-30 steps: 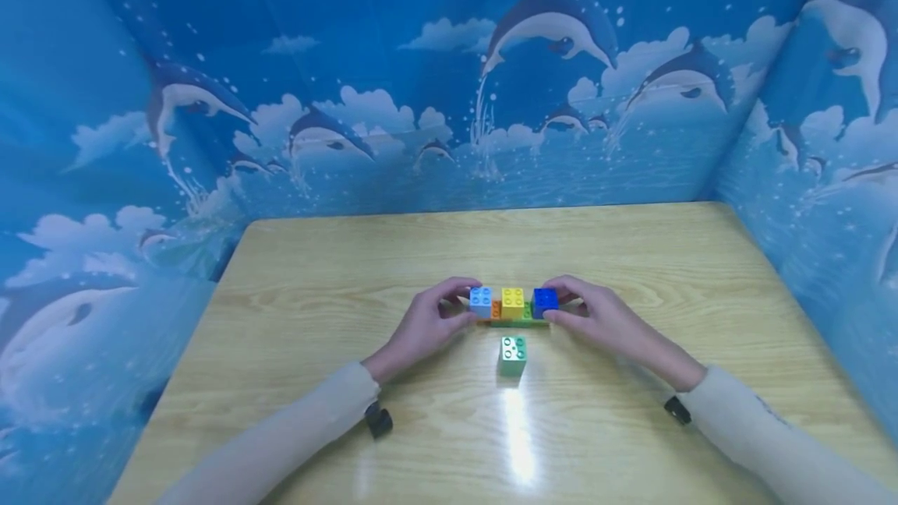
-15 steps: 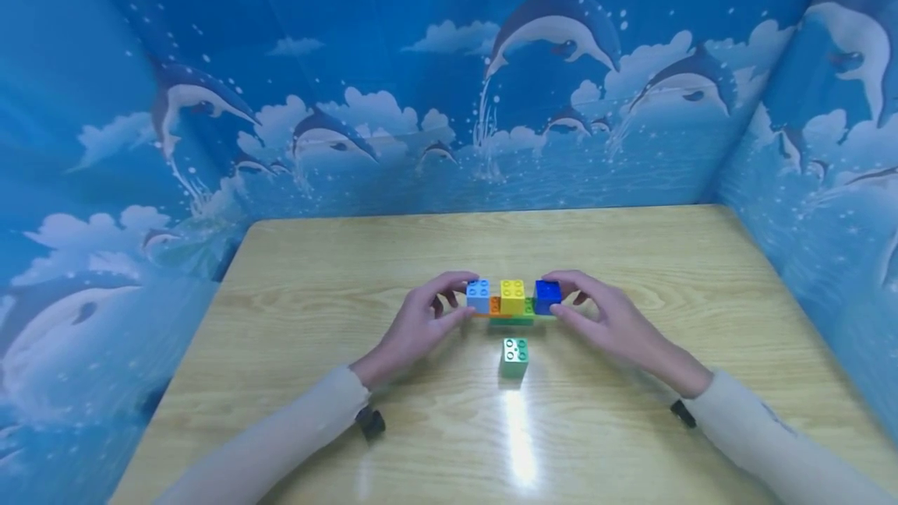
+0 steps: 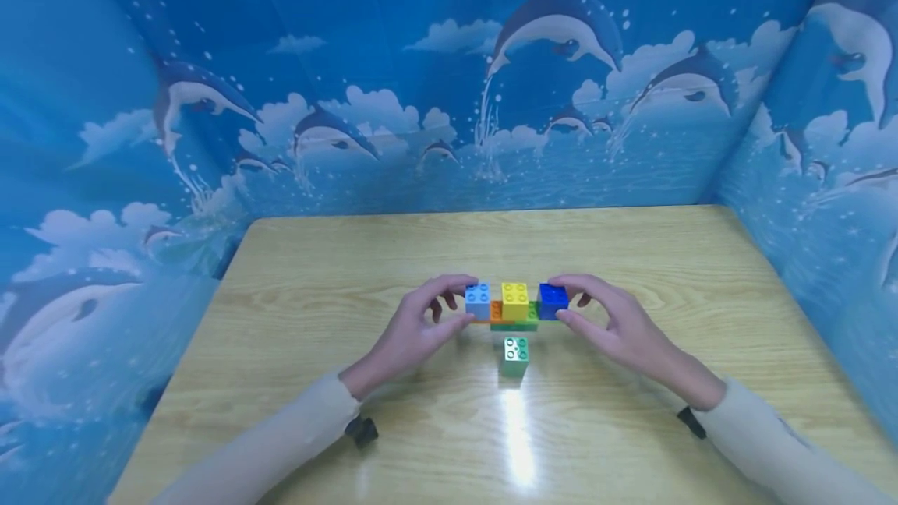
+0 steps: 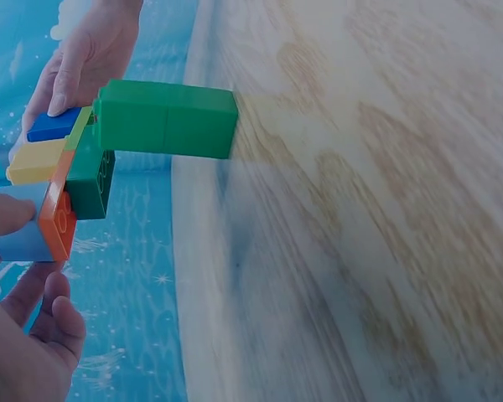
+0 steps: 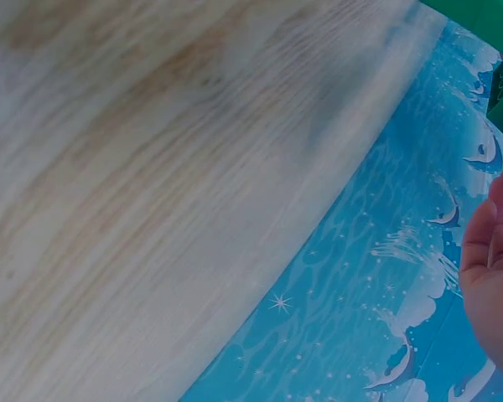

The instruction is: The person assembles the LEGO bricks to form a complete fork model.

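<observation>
Both hands hold up a row of joined toy building bricks between them. My left hand (image 3: 417,322) pinches the light blue brick (image 3: 478,301) at the row's left end, which sits on an orange brick (image 4: 60,219). At the other end my right hand (image 3: 620,322) pinches the dark blue brick (image 3: 553,301). A yellow brick (image 3: 515,301) rises in the middle, over the orange and a light green brick (image 3: 533,312). Underneath is a dark green brick (image 4: 90,177). Nearer the person, a tall green block (image 3: 515,357) stands upright on the table, apart from the row in the head view.
The wood-grain table (image 3: 337,256) reaches back to a blue backdrop (image 3: 449,146) printed with dolphins, which also stands along both sides. Small black devices (image 3: 362,430) are worn at the sleeve cuffs. A bright light reflection lies on the tabletop near the person.
The joined bricks have been lifted toward the head camera and look slightly larger, with both hands still pinching the ends. The tall green block has stayed in place.
</observation>
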Demonstrator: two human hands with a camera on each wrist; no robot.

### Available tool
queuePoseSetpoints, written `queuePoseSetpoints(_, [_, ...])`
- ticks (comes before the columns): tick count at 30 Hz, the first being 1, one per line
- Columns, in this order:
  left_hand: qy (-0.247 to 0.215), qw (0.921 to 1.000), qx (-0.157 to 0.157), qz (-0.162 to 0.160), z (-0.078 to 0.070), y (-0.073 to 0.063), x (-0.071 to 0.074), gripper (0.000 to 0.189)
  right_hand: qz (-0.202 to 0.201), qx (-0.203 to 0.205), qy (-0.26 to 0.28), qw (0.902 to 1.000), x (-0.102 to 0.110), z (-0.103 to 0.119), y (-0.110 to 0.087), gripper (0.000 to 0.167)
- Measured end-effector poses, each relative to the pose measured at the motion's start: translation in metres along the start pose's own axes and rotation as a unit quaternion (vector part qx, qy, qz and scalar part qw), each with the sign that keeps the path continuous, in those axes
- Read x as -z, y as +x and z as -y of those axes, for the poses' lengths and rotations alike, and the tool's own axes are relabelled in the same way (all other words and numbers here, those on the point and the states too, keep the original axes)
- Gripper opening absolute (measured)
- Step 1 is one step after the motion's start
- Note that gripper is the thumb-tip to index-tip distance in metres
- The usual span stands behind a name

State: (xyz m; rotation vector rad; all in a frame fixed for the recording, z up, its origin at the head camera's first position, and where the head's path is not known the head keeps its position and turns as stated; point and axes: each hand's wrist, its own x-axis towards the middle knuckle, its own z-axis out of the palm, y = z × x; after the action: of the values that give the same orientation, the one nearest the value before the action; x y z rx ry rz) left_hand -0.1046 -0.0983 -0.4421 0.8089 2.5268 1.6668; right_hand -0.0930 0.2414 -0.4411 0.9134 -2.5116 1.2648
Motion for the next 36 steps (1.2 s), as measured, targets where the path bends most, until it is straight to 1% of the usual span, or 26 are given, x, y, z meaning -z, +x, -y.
queuePoseSetpoints(4, [-0.005,0.9998,-0.019,0.006,-0.004,-0.004,0.001,0.054,-0.004,0.004,0.008,1.0,0.002,0.006,-0.004,0.052])
queuePoseSetpoints(7, [-0.004,0.9996,-0.026,0.011,-0.006,-0.006,0.002,0.054,-0.003,0.006,0.017,0.9998,0.003,0.009,-0.007,0.053])
queuePoseSetpoints(13, [-0.005,0.9996,-0.024,0.015,-0.011,-0.013,0.002,0.053,-0.003,0.007,0.016,0.9998,0.004,0.015,-0.011,0.053])
queuePoseSetpoints(17, [-0.007,0.9996,-0.024,0.016,-0.014,-0.016,0.002,0.053,-0.007,0.015,0.013,0.9998,0.003,0.017,-0.013,0.054])
queuePoseSetpoints(25, [-0.004,0.9996,-0.021,0.02,-0.015,-0.021,0.001,0.054,-0.007,0.029,0.008,0.9995,0.002,0.017,-0.018,0.059])
queuePoseSetpoints(28, [-0.007,0.9994,-0.027,0.02,-0.014,-0.022,0.0,0.055,-0.008,0.034,0.0,0.9994,0.002,0.016,-0.02,0.06])
queuePoseSetpoints(32, [-0.013,0.999,-0.038,0.021,-0.015,-0.023,0.0,0.056,-0.008,0.037,0.005,0.9993,0.003,0.016,-0.022,0.06])
queuePoseSetpoints(36, [-0.01,0.9989,-0.039,0.023,-0.015,-0.024,0.0,0.056,-0.007,0.038,0.011,0.9992,0.002,0.017,-0.024,0.061])
